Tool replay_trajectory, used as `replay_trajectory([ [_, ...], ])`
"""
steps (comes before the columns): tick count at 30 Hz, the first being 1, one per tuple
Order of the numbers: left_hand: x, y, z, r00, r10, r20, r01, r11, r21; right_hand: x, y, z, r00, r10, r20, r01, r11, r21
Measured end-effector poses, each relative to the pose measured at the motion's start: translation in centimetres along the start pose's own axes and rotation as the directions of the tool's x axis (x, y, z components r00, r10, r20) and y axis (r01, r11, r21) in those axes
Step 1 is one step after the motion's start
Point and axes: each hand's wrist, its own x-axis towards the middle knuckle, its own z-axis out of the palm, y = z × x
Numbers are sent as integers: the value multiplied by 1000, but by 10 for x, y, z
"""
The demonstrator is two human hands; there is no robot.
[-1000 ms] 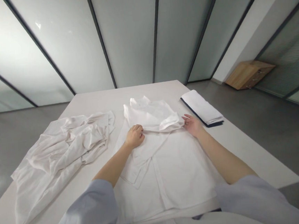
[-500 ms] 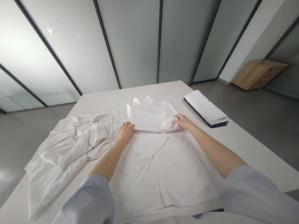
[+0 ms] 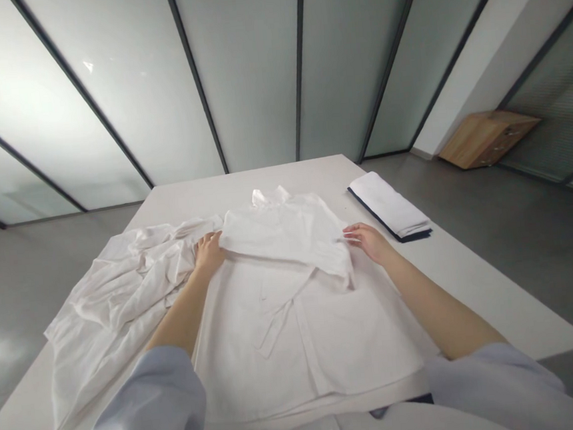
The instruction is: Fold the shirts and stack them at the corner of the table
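Note:
A white shirt (image 3: 348, 343) lies spread on the table in front of me, its collar end at the far side. One sleeve is laid across its upper part, and a cuff end rests near the middle. My left hand (image 3: 209, 253) is closed on the shirt's upper left edge, fingertips partly hidden by the cloth. At the upper right edge, my right hand (image 3: 369, 242) has its fingers stretched out and slightly apart, close to the fabric; whether they touch it I cannot tell.
Left of the shirt, a crumpled white cloth (image 3: 118, 303) covers much of the table (image 3: 485, 305). A folded white cloth (image 3: 390, 202) lies on a dark folded piece (image 3: 416, 236) near the right edge. A wooden cabinet (image 3: 485, 137) stands on the floor beyond, by frosted glass panels (image 3: 254, 77).
My left hand has moved left, pulling the shirt's upper left part outward. My right hand has let go of the fabric and shifted slightly right. The upper layer now lies wider and flatter.

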Motion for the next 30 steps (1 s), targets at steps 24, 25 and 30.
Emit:
replay_trajectory([
  [24, 24, 8, 12, 999, 45, 22, -40, 979, -199, -6, 12, -30, 995, -76, 71, 103, 827, -553],
  [25, 31, 10, 12, 1000, 26, -3, -26, 982, -186, -2, 15, -24, 990, -126, 55, 135, 814, -566],
  [30, 77, 21, 20, 990, -104, 96, 113, 990, -88, 5, 33, -1, 959, -271, 78, 244, 659, -712],
])
